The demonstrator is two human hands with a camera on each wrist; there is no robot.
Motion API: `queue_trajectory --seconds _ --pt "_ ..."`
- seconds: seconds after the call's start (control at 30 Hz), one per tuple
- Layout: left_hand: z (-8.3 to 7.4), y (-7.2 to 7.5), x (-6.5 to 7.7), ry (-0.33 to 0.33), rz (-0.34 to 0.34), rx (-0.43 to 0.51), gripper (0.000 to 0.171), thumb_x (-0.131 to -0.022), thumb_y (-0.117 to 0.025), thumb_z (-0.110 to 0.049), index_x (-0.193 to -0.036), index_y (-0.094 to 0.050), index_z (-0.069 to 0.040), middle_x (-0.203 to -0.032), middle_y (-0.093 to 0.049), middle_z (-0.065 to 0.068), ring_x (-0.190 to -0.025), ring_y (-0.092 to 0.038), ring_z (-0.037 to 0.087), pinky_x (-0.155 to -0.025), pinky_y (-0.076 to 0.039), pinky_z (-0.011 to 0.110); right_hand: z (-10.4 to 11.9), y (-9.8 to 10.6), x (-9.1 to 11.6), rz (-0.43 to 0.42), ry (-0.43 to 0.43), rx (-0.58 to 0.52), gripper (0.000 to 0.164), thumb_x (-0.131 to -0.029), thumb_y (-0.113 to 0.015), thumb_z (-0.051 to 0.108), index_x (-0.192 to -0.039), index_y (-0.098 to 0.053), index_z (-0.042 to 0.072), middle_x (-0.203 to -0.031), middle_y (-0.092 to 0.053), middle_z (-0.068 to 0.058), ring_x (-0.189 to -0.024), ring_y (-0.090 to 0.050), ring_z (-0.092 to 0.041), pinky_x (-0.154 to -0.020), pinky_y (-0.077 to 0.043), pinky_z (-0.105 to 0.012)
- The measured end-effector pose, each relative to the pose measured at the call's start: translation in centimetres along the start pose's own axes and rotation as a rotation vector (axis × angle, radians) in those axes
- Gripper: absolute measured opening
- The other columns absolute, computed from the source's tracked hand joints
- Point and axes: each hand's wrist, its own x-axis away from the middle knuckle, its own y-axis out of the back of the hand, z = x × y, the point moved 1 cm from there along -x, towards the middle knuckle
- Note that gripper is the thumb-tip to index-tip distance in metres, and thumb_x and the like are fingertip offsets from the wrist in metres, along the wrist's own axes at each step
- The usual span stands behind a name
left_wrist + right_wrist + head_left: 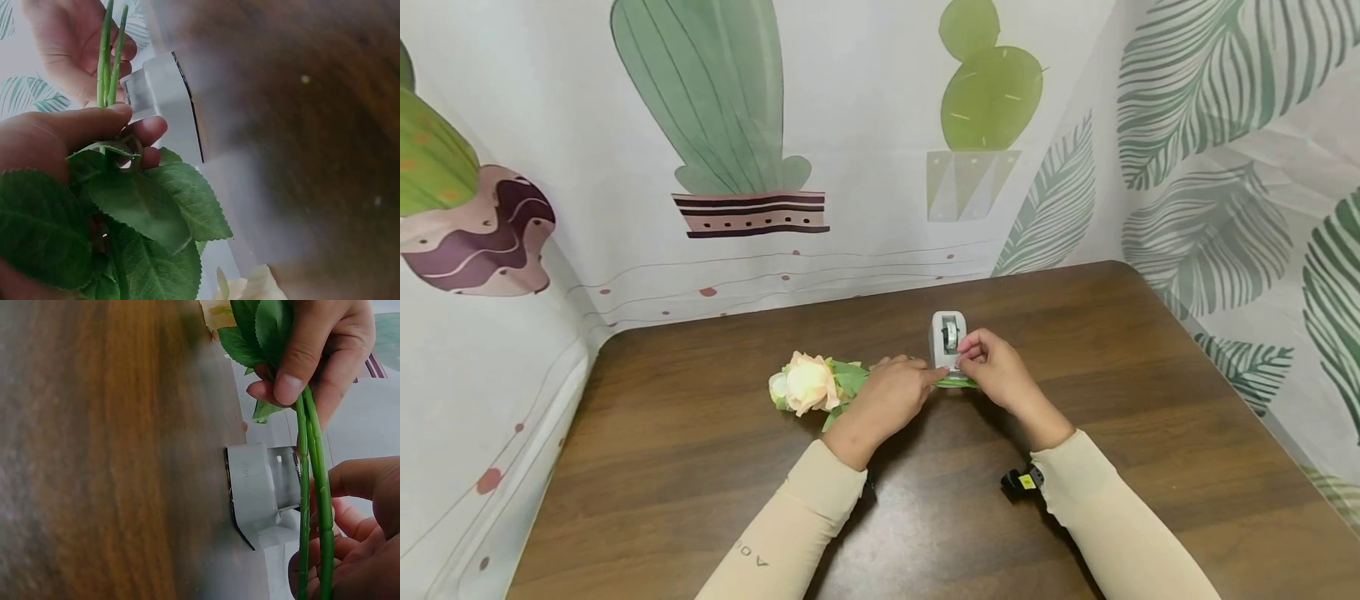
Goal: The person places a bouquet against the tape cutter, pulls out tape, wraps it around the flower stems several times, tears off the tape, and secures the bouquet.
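Note:
Artificial peach roses [808, 383] lie to the left in the head view, with green leaves [140, 206] and long green stems [319, 481]. My left hand [891, 396] grips the stems just beyond the leaves, thumb on one side and fingers on the other. Behind the stems stands a light grey tape dispenser [937, 342] with a roll of clear tape [951, 333]. My right hand [1000, 371] is at the dispenser's cutting end, thumb and forefinger pinched together, apparently on the clear tape's end. The tape itself barely shows. In the right wrist view the stems partly cover that hand.
A brown wood-grain table [700, 492] lies under everything. Behind it hangs a white cloth [872, 108] printed with cacti and leaves. A small black device [1018, 483] is strapped at the right wrist.

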Motion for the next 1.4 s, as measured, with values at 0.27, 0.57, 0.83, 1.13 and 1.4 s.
queue_trajectory --seconds 0.27,0.57,0.83,1.13,1.4 --pt "-0.01 0.10 -0.02 0.003 0.017 -0.012 0.038 -0.100 -0.064 -0.024 -0.136 -0.065 -0.034 -0.112 -0.073 -0.004 -0.101 -0.067 0.023 -0.088 -0.055 0.042 0.04 0.06 -0.13 0.006 -0.041 -0.039 0.015 -0.091 -0.066 0.005 -0.104 -0.062 0.000 -0.096 -0.069 -0.015 -0.082 -0.060 -0.017 -0.069 -0.048 -0.026" --pt "-0.13 0.34 -0.28 0.005 0.028 -0.003 0.037 -0.100 -0.063 -0.023 -0.135 -0.065 -0.033 -0.111 -0.073 -0.005 -0.102 -0.066 0.023 -0.088 -0.055 0.041 0.39 0.65 -0.32 0.035 -0.128 -0.118 0.017 -0.090 -0.066 0.005 -0.103 -0.058 -0.003 -0.083 -0.063 -0.005 -0.073 -0.054 -0.013 -0.064 -0.045 -0.024" --pt "-0.03 0.02 -0.30 -0.004 0.005 -0.002 0.036 -0.100 -0.063 -0.023 -0.134 -0.067 -0.033 -0.113 -0.074 -0.005 -0.100 -0.067 0.022 -0.085 -0.054 0.040 0.44 0.66 -0.42 0.041 -0.152 -0.111 0.014 -0.089 -0.066 0.005 -0.100 -0.061 -0.002 -0.079 -0.059 -0.001 -0.072 -0.052 -0.013 -0.062 -0.045 -0.024" --pt "0.17 -0.13 -0.06 -0.009 -0.011 0.009 0.035 -0.099 -0.064 -0.022 -0.133 -0.068 -0.033 -0.116 -0.074 -0.004 -0.101 -0.068 0.024 -0.085 -0.054 0.040 0.53 0.23 -0.37 0.031 -0.156 -0.118 0.010 -0.087 -0.066 0.004 -0.093 -0.059 0.001 -0.074 -0.055 0.003 -0.071 -0.049 -0.013 -0.060 -0.042 -0.022" --pt "0.14 -0.08 -0.07 -0.007 -0.011 0.016 0.036 -0.099 -0.065 -0.021 -0.133 -0.068 -0.032 -0.112 -0.074 -0.004 -0.100 -0.068 0.024 -0.084 -0.055 0.040 0.78 0.43 -0.36 0.025 -0.161 -0.089 0.012 -0.086 -0.066 0.005 -0.089 -0.054 0.004 -0.072 -0.049 0.002 -0.067 -0.047 -0.014 -0.059 -0.041 -0.024"
